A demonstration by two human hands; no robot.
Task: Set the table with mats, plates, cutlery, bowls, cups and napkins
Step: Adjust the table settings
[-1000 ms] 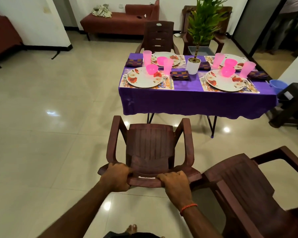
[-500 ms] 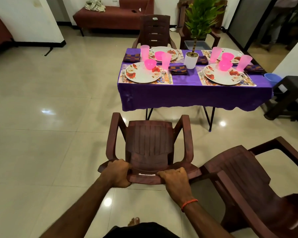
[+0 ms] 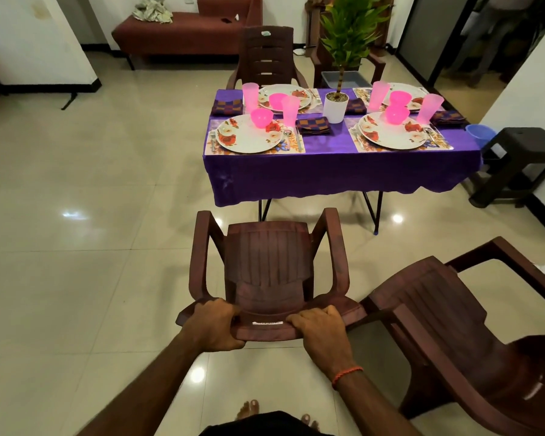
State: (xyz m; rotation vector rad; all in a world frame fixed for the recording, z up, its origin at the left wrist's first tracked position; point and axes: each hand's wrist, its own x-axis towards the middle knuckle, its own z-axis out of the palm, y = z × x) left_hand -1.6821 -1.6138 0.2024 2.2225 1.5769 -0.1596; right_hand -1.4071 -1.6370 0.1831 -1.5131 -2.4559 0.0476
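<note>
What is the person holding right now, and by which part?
A chair, by the top edge of its backrest: the left hand grips near the left end, the right hand near the right end.

In front of you, the table with the purple cloth (image 3: 343, 174) carries four places, two near and two far. At the near left place a floral rectangular mat (image 3: 291, 147) lies flat, and on it sits a round white plate with red flowers (image 3: 246, 136). A pink plastic bowl (image 3: 261, 117) stands upright on the far edge of this plate. A tall pink plastic cup (image 3: 290, 110) stands just beside it. Metal cutlery (image 3: 288, 136) lies on the mat beside the plate. A folded checked napkin (image 3: 314, 125) lies flat on the cloth. You find the same pieces at the other three places.
</note>
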